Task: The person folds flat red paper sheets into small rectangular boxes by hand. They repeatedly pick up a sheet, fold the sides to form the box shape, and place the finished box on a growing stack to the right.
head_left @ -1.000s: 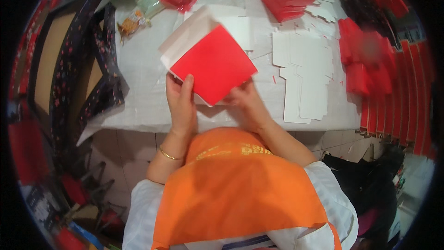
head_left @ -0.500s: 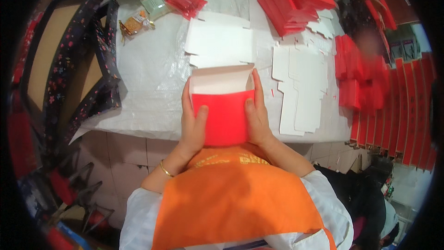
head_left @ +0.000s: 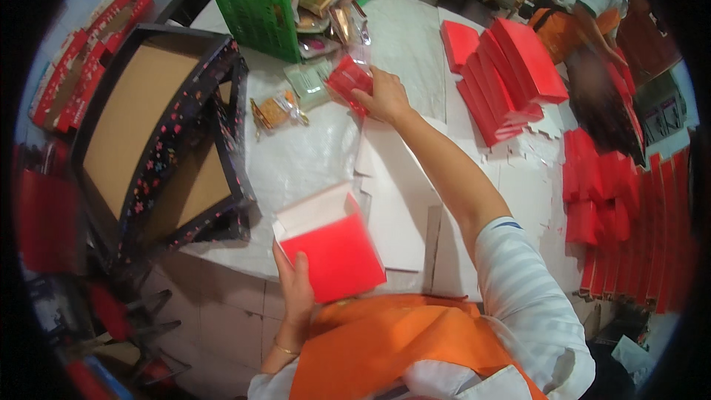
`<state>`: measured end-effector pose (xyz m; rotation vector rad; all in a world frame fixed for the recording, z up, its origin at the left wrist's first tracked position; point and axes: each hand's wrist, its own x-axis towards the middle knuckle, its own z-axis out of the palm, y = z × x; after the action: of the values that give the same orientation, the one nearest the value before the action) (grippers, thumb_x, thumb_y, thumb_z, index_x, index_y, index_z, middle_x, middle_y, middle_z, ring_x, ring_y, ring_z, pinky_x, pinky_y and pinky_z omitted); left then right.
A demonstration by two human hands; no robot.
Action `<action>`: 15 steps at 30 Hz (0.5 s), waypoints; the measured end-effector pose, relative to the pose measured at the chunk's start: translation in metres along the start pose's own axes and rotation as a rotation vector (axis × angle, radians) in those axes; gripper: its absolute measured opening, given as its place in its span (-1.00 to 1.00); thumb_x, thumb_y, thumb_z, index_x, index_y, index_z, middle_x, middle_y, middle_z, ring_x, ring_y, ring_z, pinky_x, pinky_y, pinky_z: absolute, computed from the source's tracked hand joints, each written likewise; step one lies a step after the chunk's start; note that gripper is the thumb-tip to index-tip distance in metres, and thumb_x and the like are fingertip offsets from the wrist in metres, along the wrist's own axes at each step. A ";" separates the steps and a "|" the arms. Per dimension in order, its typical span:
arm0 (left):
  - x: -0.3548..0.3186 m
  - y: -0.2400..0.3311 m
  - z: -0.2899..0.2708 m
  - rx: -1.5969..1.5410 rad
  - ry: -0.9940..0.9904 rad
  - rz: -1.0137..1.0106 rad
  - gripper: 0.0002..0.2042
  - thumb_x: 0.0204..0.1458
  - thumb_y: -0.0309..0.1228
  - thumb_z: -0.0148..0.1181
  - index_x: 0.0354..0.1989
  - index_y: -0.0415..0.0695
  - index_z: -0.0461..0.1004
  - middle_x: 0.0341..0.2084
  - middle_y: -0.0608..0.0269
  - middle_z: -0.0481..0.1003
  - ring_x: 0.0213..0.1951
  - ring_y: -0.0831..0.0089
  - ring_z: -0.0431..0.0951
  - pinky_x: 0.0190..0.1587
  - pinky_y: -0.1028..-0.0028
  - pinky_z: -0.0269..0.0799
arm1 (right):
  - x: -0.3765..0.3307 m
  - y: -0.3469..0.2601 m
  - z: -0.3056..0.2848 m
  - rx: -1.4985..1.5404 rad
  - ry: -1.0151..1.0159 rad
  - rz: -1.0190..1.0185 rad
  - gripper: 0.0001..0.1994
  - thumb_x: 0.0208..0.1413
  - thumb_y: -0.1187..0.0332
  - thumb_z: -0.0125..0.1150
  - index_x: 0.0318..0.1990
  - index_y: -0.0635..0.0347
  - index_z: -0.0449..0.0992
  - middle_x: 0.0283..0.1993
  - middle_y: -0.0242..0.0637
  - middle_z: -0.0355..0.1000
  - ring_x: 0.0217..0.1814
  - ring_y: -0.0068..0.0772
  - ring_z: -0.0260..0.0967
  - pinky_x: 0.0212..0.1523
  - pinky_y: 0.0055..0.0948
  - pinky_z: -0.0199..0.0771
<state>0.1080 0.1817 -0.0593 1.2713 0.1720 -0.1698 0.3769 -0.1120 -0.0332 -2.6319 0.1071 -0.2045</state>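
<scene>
My left hand (head_left: 297,289) grips the lower left side of a red cardboard box (head_left: 343,255), thumb across its front. The box's lid end stands open at the top and shows a white inside. My right hand (head_left: 387,95) reaches far across the table and is closed on the right edge of a red plastic packet (head_left: 344,83), which lies on the table. Beside that packet are a pale green packet (head_left: 308,83) and a clear packet with golden-brown contents (head_left: 277,111). Flat white unfolded cardboard (head_left: 395,200) lies under my right forearm.
A green plastic crate (head_left: 255,7) with many wrapped packets stands at the back. Dark floral trays (head_left: 152,133) are stacked at left. Red boxes (head_left: 511,67) pile up at the far right, with more red boxes (head_left: 596,185) nearer. A person in orange (head_left: 574,26) works beyond them.
My right hand has let go of the box and stretched forward to the red packet. My left hand still holds the box, now tilted and farther left. The view has shifted.
</scene>
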 end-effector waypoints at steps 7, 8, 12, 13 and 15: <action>0.005 0.005 0.004 0.050 -0.023 0.053 -0.45 0.34 -0.46 -0.16 0.46 -0.28 -0.12 0.31 -0.01 0.18 0.30 0.29 0.22 0.35 0.31 0.11 | 0.030 0.007 0.047 0.229 -0.096 0.095 -0.37 -0.13 -0.02 0.51 0.01 0.23 0.52 -0.08 -0.04 0.59 0.00 0.00 0.54 0.03 -0.16 0.51; 0.008 0.006 0.007 0.077 -0.045 0.047 -0.45 0.34 -0.46 -0.16 0.46 -0.29 -0.12 0.31 -0.01 0.18 0.31 0.29 0.21 0.35 0.32 0.10 | 0.022 0.012 0.053 0.339 -0.101 0.066 -0.39 -0.14 -0.02 0.52 -0.01 0.21 0.53 -0.09 -0.04 0.59 0.00 0.02 0.54 0.01 -0.14 0.51; 0.022 0.006 0.017 0.068 -0.110 0.039 -0.46 0.37 -0.42 -0.16 0.46 -0.28 -0.11 0.30 0.03 0.20 0.29 0.33 0.23 0.33 0.34 0.14 | -0.008 0.015 0.034 0.506 0.046 -0.051 -0.46 0.02 0.14 0.43 0.07 0.28 0.46 -0.07 -0.01 0.58 -0.02 -0.01 0.55 0.00 -0.21 0.52; 0.023 0.011 0.022 0.065 -0.124 0.031 -0.44 0.35 -0.44 -0.14 0.46 -0.30 -0.13 0.31 0.00 0.18 0.31 0.31 0.21 0.35 0.33 0.10 | -0.020 0.006 0.009 0.512 0.094 -0.085 -0.47 0.07 0.20 0.40 0.12 0.31 0.42 -0.06 0.01 0.58 -0.02 0.00 0.55 0.00 -0.24 0.52; 0.022 0.016 0.031 0.047 -0.165 0.022 -0.41 0.32 -0.48 -0.12 0.46 -0.34 -0.16 0.33 -0.02 0.16 0.34 0.28 0.18 0.38 0.32 0.06 | -0.065 -0.032 -0.057 0.627 0.090 -0.202 -0.38 0.09 0.26 0.40 0.25 0.34 0.31 -0.03 0.00 0.56 -0.05 -0.01 0.55 -0.02 -0.26 0.53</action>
<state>0.1341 0.1564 -0.0403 1.2991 0.0124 -0.2604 0.3043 -0.1035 0.0239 -2.0055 -0.1691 -0.3595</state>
